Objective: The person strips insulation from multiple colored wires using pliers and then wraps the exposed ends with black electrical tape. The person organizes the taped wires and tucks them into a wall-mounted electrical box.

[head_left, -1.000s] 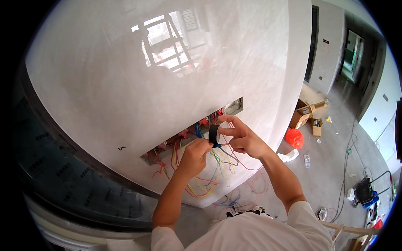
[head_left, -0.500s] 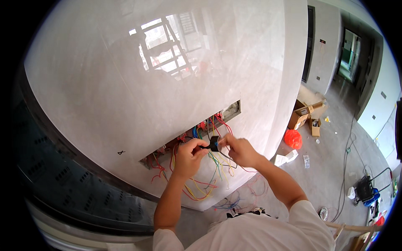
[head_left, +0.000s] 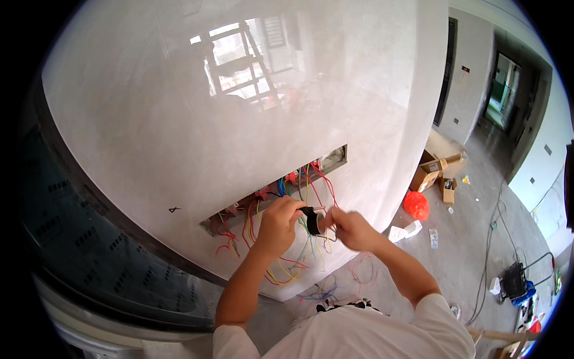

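A roll of black tape hangs between my two hands, in front of a long slot cut in the wall. My left hand is closed, its thumb and fingertips pinching black tape at the roll's left side. On the roll's right, my right hand has its fingers curled together; motion blurs them, and what they grip is hidden. Thin wires pass close to those fingertips. Red, yellow and green wires dangle below my left hand, while more red wires come out of the slot at its right end.
Loose wires lie on the floor below. To the right are cardboard boxes, a red plastic bag, white packaging, a long cable and a black folding trolley. Dark sheeting covers the left side.
The tape roll has dropped slightly and turned, showing more of its core. My right hand has moved a little right and down; my left hand has shifted right. The view has shifted slightly.
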Tool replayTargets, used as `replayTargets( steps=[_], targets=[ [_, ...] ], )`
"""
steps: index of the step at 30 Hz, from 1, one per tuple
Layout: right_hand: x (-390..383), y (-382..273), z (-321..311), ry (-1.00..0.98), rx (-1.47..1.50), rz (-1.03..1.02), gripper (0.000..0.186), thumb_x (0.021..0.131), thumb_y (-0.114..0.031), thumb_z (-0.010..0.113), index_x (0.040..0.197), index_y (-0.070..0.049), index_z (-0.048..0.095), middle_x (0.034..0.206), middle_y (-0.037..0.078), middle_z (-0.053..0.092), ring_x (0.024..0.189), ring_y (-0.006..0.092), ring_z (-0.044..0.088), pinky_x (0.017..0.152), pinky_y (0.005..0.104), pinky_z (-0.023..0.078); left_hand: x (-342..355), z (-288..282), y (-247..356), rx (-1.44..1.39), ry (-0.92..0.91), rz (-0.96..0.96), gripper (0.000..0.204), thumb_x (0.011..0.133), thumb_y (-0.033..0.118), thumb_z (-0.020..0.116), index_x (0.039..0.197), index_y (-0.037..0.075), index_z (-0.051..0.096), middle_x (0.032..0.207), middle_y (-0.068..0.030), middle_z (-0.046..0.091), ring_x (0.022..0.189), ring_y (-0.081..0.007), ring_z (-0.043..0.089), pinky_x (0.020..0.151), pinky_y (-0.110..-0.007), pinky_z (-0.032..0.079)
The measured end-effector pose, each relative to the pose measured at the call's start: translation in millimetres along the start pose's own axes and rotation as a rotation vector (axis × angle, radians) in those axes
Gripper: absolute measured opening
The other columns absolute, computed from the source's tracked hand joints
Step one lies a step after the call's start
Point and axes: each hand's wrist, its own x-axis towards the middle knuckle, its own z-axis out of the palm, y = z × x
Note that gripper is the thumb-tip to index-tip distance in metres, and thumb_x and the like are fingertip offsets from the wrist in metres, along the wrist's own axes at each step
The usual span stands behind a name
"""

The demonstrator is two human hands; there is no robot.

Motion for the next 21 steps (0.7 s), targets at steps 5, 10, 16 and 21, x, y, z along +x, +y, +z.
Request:
replayTargets(
  steps=[5, 10, 16, 21],
  targets=[
    [54.8, -20.8, -33.2, 0.113, 0.603, 0.088, 0.038, 0.082, 0.016, 0.046, 0.11, -0.01, 0.052, 0.11, 0.01, 0.074, 0.099, 0.0186, 0.069, 0.077, 0.0315, 0.051, -5.0, -8.5, 1.1, 0.048, -0.059, 0.004, 0.018, 0.09, -0.003, 0.074, 0.107, -0.002, 0.071, 0.096, -0.0171, 0.068, 0.088, -0.0382, 0.066, 0.076, -0.042, 0.052],
    [-0.3, -32.6, -15.8, -0.084, 0.822, 0.033, 0.036, 0.084, 0.018, 0.045, 0.106, -0.01, 0.055, 0.106, 0.002, 0.071, 0.092, 0.0095, 0.062, 0.071, 0.028, 0.047, -1.7, -5.5, 3.2, 0.141, 0.016, 0.063, 0.018, 0.088, -0.002, 0.075, 0.106, -0.002, 0.071, 0.093, -0.0167, 0.067, 0.087, -0.0391, 0.065, 0.074, -0.046, 0.051],
    [40.4, -17.7, -21.5, 0.174, 0.019, 0.033, 0.029, 0.087, 0.012, 0.046, 0.108, -0.005, 0.055, 0.102, 0.008, 0.074, 0.09, 0.0197, 0.069, 0.079, 0.0395, 0.053, 0.0, -6.9, 6.6, 0.152, -0.036, 0.085, 0.019, 0.086, -0.003, 0.075, 0.105, -0.001, 0.07, 0.093, -0.0156, 0.067, 0.088, -0.0396, 0.066, 0.075, -0.049, 0.051],
    [19.9, -44.4, -27.7, -0.081, 1.141, 0.097, 0.035, 0.084, 0.019, 0.052, 0.105, -0.009, 0.055, 0.102, 0.002, 0.068, 0.068, 0.006, 0.05, 0.058, 0.0218, 0.034, -1.9, -14.2, 0.5, 0.318, -0.096, 0.115, 0.015, 0.086, -0.002, 0.074, 0.1, 0.003, 0.069, 0.09, -0.0124, 0.065, 0.087, -0.037, 0.064, 0.075, -0.049, 0.049]
  ],
)
